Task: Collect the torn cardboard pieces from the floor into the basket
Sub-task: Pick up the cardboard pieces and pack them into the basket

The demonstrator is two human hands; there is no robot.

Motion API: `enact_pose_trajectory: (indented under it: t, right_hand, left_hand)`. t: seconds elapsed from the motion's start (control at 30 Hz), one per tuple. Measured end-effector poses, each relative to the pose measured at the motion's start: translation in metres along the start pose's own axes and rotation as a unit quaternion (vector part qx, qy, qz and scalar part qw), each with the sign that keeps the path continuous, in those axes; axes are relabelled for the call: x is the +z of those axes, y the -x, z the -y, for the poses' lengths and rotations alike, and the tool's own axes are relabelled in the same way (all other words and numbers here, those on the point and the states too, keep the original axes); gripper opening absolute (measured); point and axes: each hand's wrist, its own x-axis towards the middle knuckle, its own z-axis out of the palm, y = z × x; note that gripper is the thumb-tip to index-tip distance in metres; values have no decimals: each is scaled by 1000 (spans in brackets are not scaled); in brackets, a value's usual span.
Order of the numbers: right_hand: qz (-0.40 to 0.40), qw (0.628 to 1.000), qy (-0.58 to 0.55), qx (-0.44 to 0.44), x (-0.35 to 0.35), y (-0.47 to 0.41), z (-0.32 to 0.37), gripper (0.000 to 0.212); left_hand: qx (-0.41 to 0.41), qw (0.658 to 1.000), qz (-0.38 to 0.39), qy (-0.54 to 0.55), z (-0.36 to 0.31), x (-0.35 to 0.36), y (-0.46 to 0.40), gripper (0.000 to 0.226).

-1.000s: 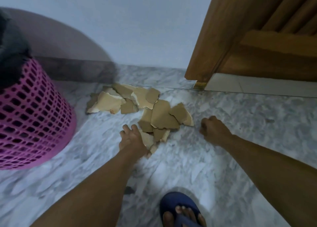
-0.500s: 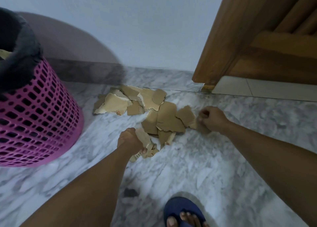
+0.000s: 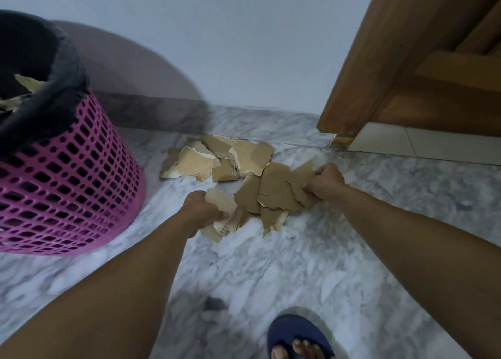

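Head view: pink basket (image 3: 67, 185) at 9 o'clock is holding cardboard scraps inside its black liner (image 3: 58, 68). Your left hand (image 3: 200, 213) and right hand (image 3: 324, 183) are each gripping torn cardboard pieces (image 3: 276, 193) at centre; bare marble floor (image 3: 271, 272) is lying toward 6 o'clock.

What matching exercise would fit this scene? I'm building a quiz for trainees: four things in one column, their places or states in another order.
Things:
1. pink plastic mesh basket
2. left hand
3. right hand
4. blue slipper

States:
A. grips pale torn cardboard pieces
B. bottom edge, on a foot
C. lined with a black bag
D. grips a brown torn piece

Pairs: 1-C, 2-A, 3-D, 4-B
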Motion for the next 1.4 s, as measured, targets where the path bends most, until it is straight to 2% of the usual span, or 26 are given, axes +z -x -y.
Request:
enact_pose_trajectory:
  t: [0.1,0.2,0.3,0.4,0.5,0.7,0.8,0.87,0.93,1.0,1.07,1.2,1.3,1.37,1.4]
  right_hand:
    - [14,997,-82,-2,-11,-1,9,29]
    - [88,982,-160,37,-10,2,18,39]
    - [108,987,-106,53,3,13,25,24]
    - [101,985,-117,75,17,18,25,32]
    - [96,988,-104,61,24,20,26,31]
    - [104,970,-201,92,22,13,25,15]
    - [99,970,-203,92,10,7,30,19]
    - [103,969,-209,83,3,2,36,24]
    - [108,969,-209,74,-3,-2,43,17]
    - [114,969,-212,63,-5,-7,51,10]
    - [101,971,-209,51,-7,-8,62,14]
    - [84,989,-121,-20,-5,-15,87,19]
    - [109,985,-134,-17,5,-20,101,27]
    - [117,984,-132,-27,15,-20,107,25]
    - [120,983,-134,-37,21,-20,110,26]
  left_hand:
    - [-12,996,10,91,-8,-7,-7,42]
    - [-19,990,10,137,-18,-3,-13,43]
    - [-21,990,12,137,-27,12,-15,47]
    - [-23,990,23,139,-31,31,-16,46]
    - [-12,988,26,151,-36,45,-16,44]
    - [-40,982,35,180,-35,49,-20,51]
    - [-47,981,9,187,-30,41,-25,54]
    - [-45,983,-16,179,-26,28,-29,54]
    - [-40,984,-34,169,-22,11,-34,52]
    - [-37,989,-33,141,-19,-8,-39,50]
    - [-46,993,-25,109,-21,-28,-44,48]
    - [-69,997,-25,-5,-28,-61,-49,40]
    - [-63,982,-98,-148,-36,-78,-53,42]
    - [-59,975,-131,-168,-39,-84,-60,44]
    - [-54,979,-139,-142,-40,-86,-66,43]
